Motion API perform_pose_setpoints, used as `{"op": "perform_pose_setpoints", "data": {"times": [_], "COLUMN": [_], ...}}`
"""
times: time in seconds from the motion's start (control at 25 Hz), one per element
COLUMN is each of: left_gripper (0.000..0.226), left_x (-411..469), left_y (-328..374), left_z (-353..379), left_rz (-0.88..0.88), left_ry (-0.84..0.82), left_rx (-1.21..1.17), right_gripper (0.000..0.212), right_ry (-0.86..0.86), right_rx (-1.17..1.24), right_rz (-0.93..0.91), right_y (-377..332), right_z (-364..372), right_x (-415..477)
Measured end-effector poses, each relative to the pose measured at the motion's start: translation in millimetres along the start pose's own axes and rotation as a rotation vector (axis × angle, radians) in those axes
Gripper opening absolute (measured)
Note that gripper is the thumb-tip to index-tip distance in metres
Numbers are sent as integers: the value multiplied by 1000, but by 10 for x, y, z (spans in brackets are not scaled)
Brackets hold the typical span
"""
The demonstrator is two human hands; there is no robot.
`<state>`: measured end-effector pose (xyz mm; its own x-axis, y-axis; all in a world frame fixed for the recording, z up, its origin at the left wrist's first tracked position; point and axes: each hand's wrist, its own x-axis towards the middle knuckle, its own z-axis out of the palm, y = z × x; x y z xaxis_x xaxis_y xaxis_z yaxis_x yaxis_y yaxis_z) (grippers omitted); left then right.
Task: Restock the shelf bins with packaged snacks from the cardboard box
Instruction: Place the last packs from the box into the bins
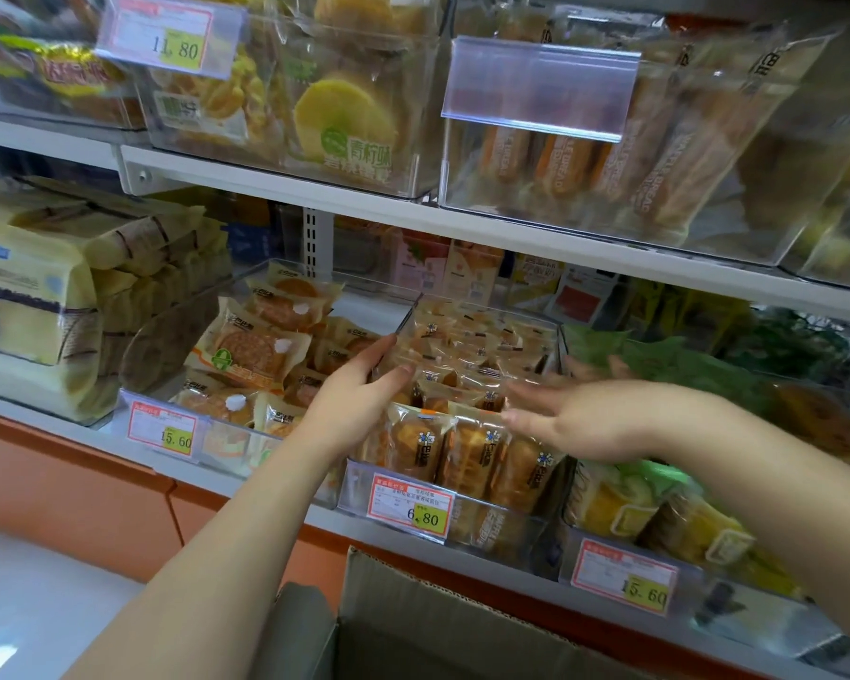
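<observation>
squarely snack packs (462, 382) between left grip (359, 387), right grip (577, 422)

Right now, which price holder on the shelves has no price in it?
The holder on the upper-right bin of bread sticks: it is clear and blank. The rest hold printed labels: 11.80, 6.80, a left 15.60 and a right 15.60.

Single head-worn wide-angle view, facing forward and slightly down at the shelf (511, 233) from close range, within arm's reach. Middle bin (506, 520) sits centre frame; the upper bins fill the far top edge. Cardboard box (438, 625) lies at the near bottom edge, just under the camera. Forearms run up from the bottom, left hand (359, 390) and right hand (585, 424) mid-frame.
</observation>
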<state>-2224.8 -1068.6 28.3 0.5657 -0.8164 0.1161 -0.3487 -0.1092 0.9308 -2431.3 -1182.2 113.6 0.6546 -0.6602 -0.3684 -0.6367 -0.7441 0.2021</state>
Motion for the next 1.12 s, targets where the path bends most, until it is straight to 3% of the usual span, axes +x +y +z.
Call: {"op": "perform_pose_setpoints", "data": {"times": [0.28, 0.44, 0.6, 0.72, 0.8, 0.92, 1.0, 1.12], "left_gripper": [59, 59, 57, 56, 58, 64, 74, 74], "left_x": [-2, -2, -75, -187, -329, -608, -668, -640], "left_y": [-5, 2, 72, 294, 529, 788, 822, 786], "left_z": [15, 11, 1, 14, 130, 544, 831, 1101], "left_rz": [-4, -9, 18, 178, 379, 578, 639, 723], "left_ry": [8, 10, 15, 106, 133, -98, -204, -156], "left_rx": [14, 23, 36, 301, 538, 734, 805, 987], "right_gripper": [60, 61, 58, 66, 67, 59, 62, 58], "right_ry": [94, 88, 192, 345, 428, 478, 469, 408], "right_rx": [72, -76, 172, 366, 498, 643, 568, 371], "right_rz": [-35, -10, -59, -37, 26, 166, 210, 221], "right_y": [45, -67, 8, 387, 705, 1042, 1119, 1054], "right_z": [26, 214, 211, 280, 417, 702, 888, 1056], "right_x": [-140, -153, -236, -676, -950, -1142, -1182, -1189]}}
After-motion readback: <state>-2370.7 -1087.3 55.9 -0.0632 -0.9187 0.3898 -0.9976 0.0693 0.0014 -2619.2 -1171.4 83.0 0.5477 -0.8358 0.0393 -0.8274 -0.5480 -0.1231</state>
